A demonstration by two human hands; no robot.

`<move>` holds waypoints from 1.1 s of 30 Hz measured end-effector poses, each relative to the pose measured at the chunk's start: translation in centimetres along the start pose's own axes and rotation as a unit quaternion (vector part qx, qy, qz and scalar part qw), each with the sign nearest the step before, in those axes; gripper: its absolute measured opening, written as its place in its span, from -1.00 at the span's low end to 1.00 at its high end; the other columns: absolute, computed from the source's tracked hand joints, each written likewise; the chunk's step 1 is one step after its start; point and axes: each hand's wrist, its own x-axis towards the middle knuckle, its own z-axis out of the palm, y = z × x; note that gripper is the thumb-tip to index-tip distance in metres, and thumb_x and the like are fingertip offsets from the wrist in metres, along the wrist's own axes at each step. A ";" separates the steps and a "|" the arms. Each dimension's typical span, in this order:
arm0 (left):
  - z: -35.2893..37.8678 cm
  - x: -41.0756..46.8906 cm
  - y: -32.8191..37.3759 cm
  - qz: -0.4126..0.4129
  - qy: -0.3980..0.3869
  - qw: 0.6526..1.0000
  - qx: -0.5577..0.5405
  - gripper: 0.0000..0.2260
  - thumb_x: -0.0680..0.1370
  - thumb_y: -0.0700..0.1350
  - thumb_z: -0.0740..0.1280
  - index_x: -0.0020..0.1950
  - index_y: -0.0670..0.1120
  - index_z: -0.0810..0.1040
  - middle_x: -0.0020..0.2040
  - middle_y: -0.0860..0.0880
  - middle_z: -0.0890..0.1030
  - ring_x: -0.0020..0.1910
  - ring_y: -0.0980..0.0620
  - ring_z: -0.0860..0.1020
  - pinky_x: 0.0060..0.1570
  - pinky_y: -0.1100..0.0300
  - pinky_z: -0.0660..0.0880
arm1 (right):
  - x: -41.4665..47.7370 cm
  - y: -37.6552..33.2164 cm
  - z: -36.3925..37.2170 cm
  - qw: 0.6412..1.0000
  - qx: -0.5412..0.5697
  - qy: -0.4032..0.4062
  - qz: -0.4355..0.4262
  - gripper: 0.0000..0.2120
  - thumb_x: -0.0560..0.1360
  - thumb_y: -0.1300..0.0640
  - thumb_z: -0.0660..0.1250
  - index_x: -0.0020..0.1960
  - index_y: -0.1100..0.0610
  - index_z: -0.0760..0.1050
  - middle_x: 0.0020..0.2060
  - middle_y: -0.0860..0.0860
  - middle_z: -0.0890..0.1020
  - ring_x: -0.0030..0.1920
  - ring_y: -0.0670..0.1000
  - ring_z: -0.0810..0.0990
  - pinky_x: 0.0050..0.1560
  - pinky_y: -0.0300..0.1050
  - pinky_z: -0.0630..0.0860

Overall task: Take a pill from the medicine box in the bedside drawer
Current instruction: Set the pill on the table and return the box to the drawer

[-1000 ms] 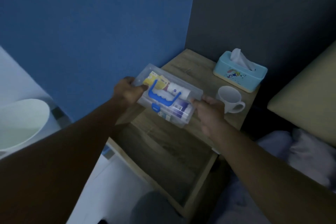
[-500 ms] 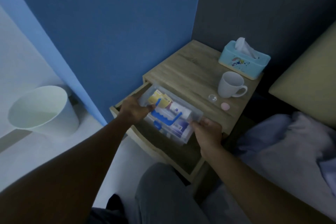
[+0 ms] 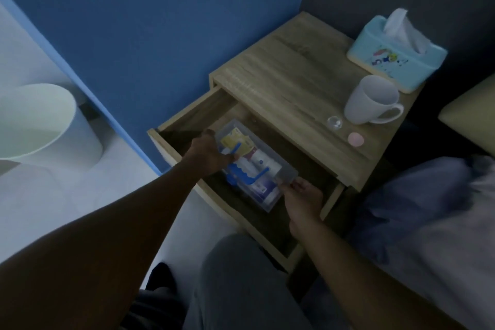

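A clear plastic medicine box (image 3: pixel 257 166) with a blue handle lies inside the open bedside drawer (image 3: pixel 187 115), its lid on and packets and tubes visible through it. My left hand (image 3: pixel 207 153) grips the box's left end. My right hand (image 3: pixel 301 197) holds its right corner. On the nightstand top (image 3: pixel 289 80) lie a small pink round pill (image 3: pixel 356 139) and a tiny clear cap (image 3: pixel 334 123), just in front of the mug.
A white mug (image 3: pixel 371 99) and a light blue tissue box (image 3: pixel 396 59) stand at the nightstand's back right. A pale bin (image 3: pixel 40 126) sits on the floor at left. The bed (image 3: pixel 428 222) is on the right, my knee (image 3: pixel 241 276) below the drawer.
Both hands have lowered the medicine box from above the nightstand down into the open drawer. The view has pulled back and tilted down.
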 end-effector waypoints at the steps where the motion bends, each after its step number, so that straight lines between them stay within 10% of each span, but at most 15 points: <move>1: 0.2 0.4 0.0 0.002 -0.006 1.000 0.007 -0.45 0.38 0.06 0.53 0.28 -0.06 0.43 0.05 0.01 0.57 -0.15 0.16 0.54 -0.31 0.30 0.43 | 0.4 0.2 0.2 1.000 0.001 0.009 -0.004 -0.70 0.43 0.17 0.49 0.14 -0.01 0.57 0.03 -0.03 0.68 0.00 -0.08 0.66 -0.04 -0.10 0.64; 14: 0.9 0.9 -0.3 0.023 -0.021 0.999 0.027 -0.40 0.43 -0.03 0.50 0.40 -0.11 0.34 0.30 -0.14 0.50 0.23 -0.09 0.53 0.10 0.03 0.53 | 2.1 -0.2 -0.3 0.986 -0.164 0.001 -0.037 -0.70 0.40 -0.02 0.52 0.07 0.02 0.58 -0.04 -0.03 0.68 -0.15 -0.15 0.63 -0.31 -0.29 0.53; 21: -0.3 -2.5 -0.3 0.075 0.041 0.994 0.072 -0.31 0.49 0.01 0.42 0.54 -0.04 0.18 0.50 -0.17 0.32 0.41 -0.16 0.40 0.22 -0.06 0.51 | 0.5 -3.1 -3.6 0.925 -0.297 0.002 -0.239 -0.68 0.47 0.04 0.44 0.20 0.02 0.50 -0.07 -0.06 0.66 -0.24 -0.31 0.51 -0.39 -0.48 0.34; 26: -0.6 -6.7 -1.7 0.095 0.142 0.985 0.028 -0.02 0.46 -0.09 0.46 0.60 0.04 -0.22 0.63 -0.04 -0.21 0.59 -0.07 -0.23 0.51 -0.18 0.00 | 0.6 -4.9 -6.4 0.850 -0.344 -0.003 -0.400 -0.75 0.50 0.17 0.37 0.18 0.08 0.53 0.03 0.04 0.63 -0.01 -0.08 0.60 -0.06 -0.33 0.46; 33: 1.8 -9.2 -5.1 0.000 0.108 0.993 -0.055 -0.02 0.45 0.05 0.47 0.59 -0.03 -0.19 0.64 -0.08 -0.10 0.60 -0.18 -0.13 0.52 -0.21 0.04 | 3.3 -5.1 -9.6 0.763 -0.501 -0.006 -0.408 -0.50 0.55 0.17 0.31 0.46 0.22 0.34 0.42 0.21 0.42 0.41 0.20 0.42 0.38 0.10 0.42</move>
